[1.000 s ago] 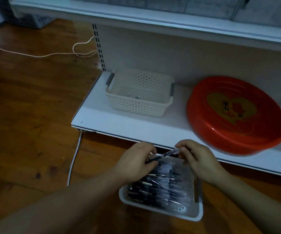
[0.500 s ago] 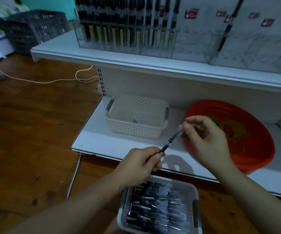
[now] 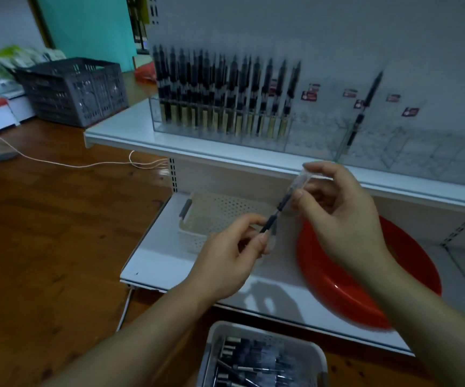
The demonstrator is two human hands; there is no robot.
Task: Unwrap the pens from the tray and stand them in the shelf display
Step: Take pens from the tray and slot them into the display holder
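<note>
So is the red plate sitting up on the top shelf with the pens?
No, the red plate lies on the lower shelf, while the pens stand in the display on the shelf above.

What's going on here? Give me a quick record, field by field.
activity: unwrapping one pen
left hand: pinches the pen at its lower end
right hand: pinches the clear wrapper at the upper end
tray: on the floor, holds wrapped pens
shelf display: clear case, left part filled with upright pens
lower shelf: white basket, red dish
</note>
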